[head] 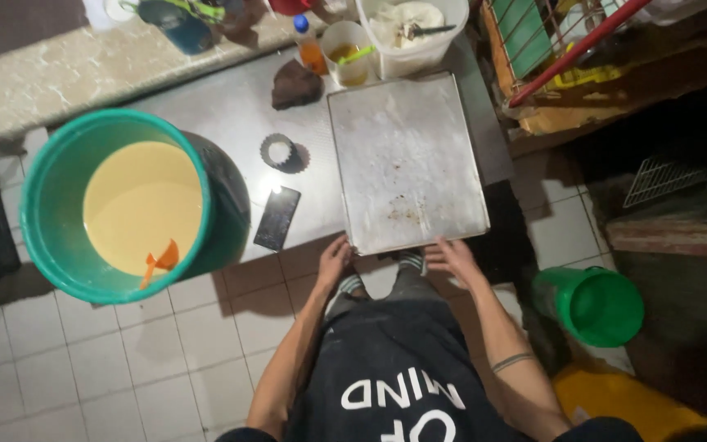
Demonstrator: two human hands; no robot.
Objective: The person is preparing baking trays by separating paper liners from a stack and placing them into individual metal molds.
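Note:
A large rectangular metal baking tray lies on a steel table, its surface bare except for a few brown crumbs. My left hand sits at the tray's near left corner, fingers apart, touching or just short of its edge. My right hand is at the near right edge, fingers also spread. Neither hand holds anything. I stand right in front of the table, with my dark apron and socked feet below.
A big green bucket of yellow batter with an orange scoop stands at left. On the table lie a dark phone, a fluted metal cutter, a brown cloth, a cup, a bottle and a white tub. A small green bucket sits on the floor at right.

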